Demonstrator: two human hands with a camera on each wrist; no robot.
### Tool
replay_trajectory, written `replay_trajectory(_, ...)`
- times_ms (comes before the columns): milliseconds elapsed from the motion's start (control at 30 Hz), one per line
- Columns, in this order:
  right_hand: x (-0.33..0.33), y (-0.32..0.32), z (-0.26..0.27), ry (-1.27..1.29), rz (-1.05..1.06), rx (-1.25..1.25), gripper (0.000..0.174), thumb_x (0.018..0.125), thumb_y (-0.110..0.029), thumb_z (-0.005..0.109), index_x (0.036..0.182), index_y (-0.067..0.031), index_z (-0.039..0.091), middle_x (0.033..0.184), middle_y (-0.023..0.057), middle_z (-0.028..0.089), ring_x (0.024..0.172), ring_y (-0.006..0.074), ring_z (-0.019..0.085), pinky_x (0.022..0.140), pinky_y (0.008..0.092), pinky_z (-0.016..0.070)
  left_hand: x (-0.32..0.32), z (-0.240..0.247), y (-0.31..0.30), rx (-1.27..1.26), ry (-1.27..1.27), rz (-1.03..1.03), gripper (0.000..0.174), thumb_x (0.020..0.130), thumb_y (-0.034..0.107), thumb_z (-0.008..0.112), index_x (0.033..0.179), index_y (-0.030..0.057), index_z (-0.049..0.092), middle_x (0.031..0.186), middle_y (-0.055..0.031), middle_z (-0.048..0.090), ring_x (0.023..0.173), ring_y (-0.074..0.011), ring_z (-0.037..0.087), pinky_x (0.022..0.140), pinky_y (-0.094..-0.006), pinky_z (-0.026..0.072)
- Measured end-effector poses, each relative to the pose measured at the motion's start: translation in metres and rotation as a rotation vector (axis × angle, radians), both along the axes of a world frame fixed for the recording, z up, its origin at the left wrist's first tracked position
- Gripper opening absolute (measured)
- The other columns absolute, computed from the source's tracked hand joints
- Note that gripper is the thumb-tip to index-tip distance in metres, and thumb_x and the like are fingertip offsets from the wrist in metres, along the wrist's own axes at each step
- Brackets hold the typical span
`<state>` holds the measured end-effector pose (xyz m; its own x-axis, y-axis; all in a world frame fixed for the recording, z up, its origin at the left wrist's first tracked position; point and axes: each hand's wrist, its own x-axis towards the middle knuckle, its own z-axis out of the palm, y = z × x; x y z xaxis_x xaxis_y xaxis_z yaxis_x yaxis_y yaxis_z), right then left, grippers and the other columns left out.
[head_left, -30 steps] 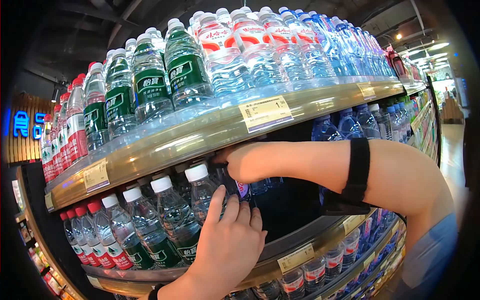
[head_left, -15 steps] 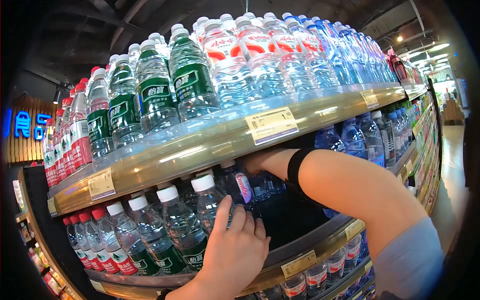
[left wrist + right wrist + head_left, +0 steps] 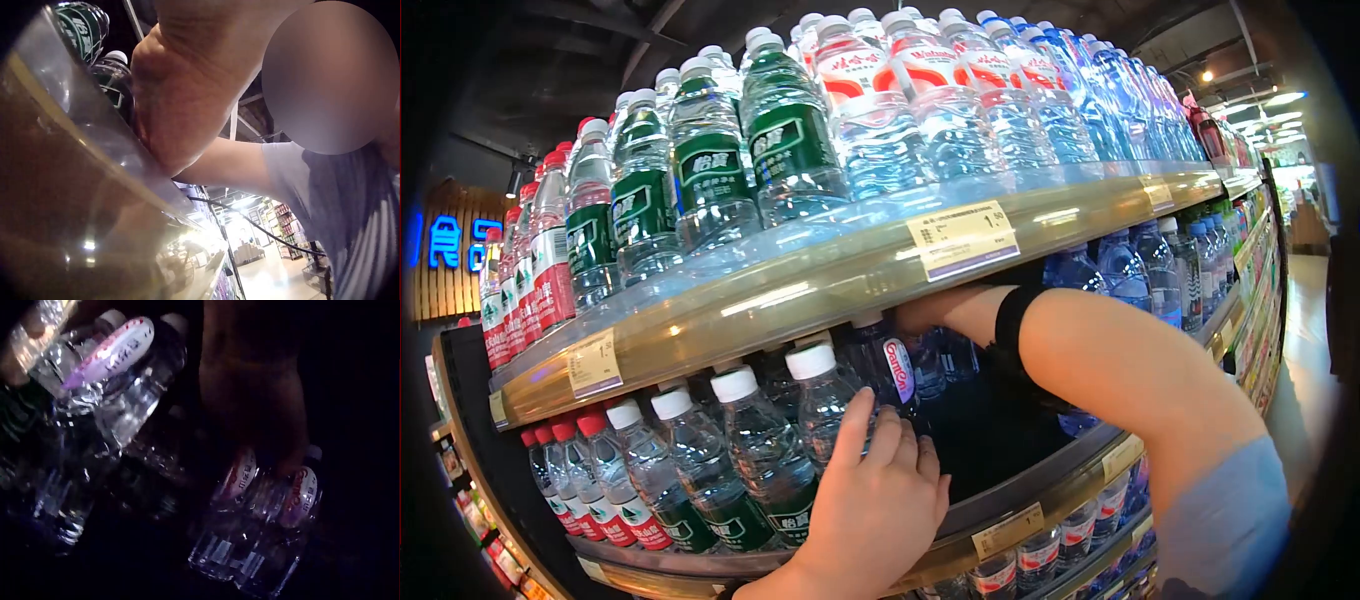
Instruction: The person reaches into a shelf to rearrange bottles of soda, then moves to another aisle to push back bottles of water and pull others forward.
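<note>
My left hand (image 3: pixel 875 500) rests its fingers against the front bottles on the middle shelf, by a clear water bottle (image 3: pixel 820 395) with a white cap. Just beyond its fingertips stands a Ganten water bottle (image 3: pixel 890 365) with an oval pink-and-white label. Deep under the upper shelf, my right hand (image 3: pixel 920 312) reaches behind that bottle, its fingers hidden. The dark right wrist view has the right hand (image 3: pixel 256 406) coming down over two Ganten bottles (image 3: pixel 303 500); I cannot tell whether it grips one. The left wrist view shows the heel of my left hand (image 3: pixel 181 94) close to the shelf edge.
The upper shelf's edge (image 3: pixel 800 300) runs low over my right forearm. Green-labelled bottles (image 3: pixel 785 140) and red-and-white-labelled bottles (image 3: pixel 865 90) crowd above it. Red-capped bottles (image 3: pixel 605 480) stand at the left, blue-tinted bottles (image 3: pixel 1120 265) at the right. A price tag (image 3: pixel 965 240) hangs in front.
My right hand has moved deeper into the shelf, away from the Ganten bottle's front, so its label shows more fully. The left hand keeps its place on the front bottles.
</note>
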<state>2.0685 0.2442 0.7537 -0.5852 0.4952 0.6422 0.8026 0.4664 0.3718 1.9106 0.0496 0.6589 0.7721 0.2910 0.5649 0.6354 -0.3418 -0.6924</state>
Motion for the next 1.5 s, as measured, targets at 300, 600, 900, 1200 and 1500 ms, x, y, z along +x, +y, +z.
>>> replay_trajectory(300,0.01,-0.085,0.003,-0.132,-0.323,-0.377,0.048,0.085,-0.009,0.046,0.131,-0.0087,0.057,0.132,0.0196,0.056,0.123,0.0324,0.053,0.098,0.0385,0.0446,-0.001,-0.004,0.003,0.002,0.003,0.017,0.034,0.083,0.031,0.064,0.103,0.0047,0.072,0.107,-0.0134,0.069,0.112,-0.0277,0.057,0.112,-0.0526,0.0224)
replay_trajectory(600,0.031,-0.138,-0.009,0.074,0.062,-0.366,0.062,0.078,-0.001,0.052,0.139,-0.0089,0.047,0.115,0.0203,0.063,0.1,0.033,0.063,0.084,0.04,0.0505,0.017,0.0,-0.006,-0.012,-0.082,-0.022,0.034,0.081,0.029,0.066,0.107,0.0063,0.069,0.112,-0.0117,0.066,0.111,-0.0273,0.057,0.11,-0.0531,0.027)
replay_trajectory(900,0.031,-0.156,-0.002,-0.013,-0.061,-0.241,0.047,0.077,-0.002,0.056,0.122,0.0089,0.049,0.091,0.0287,0.065,0.083,0.0393,0.067,0.071,0.0429,0.0538,0.035,0.004,0.004,0.015,0.033,-0.13,0.035,0.082,0.023,0.062,0.114,0.0081,0.064,0.126,-0.01,0.057,0.12,-0.0254,0.05,0.104,-0.0521,0.0337)
replay_trajectory(1200,0.03,-0.117,-0.006,-0.278,-0.405,-0.292,0.024,0.074,-0.011,0.067,0.095,-0.0003,0.073,0.102,0.0211,0.069,0.096,0.0319,0.068,0.079,0.0407,0.0546,0.035,0.005,0.029,0.042,0.027,-0.07,0.041,0.084,0.024,0.062,0.121,0.0077,0.062,0.133,-0.0113,0.053,0.131,-0.0294,0.042,0.107,-0.0594,0.0299)
replay_trajectory(1500,0.041,-0.084,-0.002,-0.345,-0.609,-0.427,0.029,0.075,-0.009,0.065,0.102,-0.0047,0.073,0.11,0.0173,0.068,0.104,0.0331,0.065,0.087,0.043,0.051,0.036,0.0,0.025,0.055,0.026,0.015,0.039,0.082,0.024,0.062,0.117,0.0067,0.064,0.134,-0.0121,0.053,0.128,-0.0323,0.044,0.106,-0.0604,0.0287)
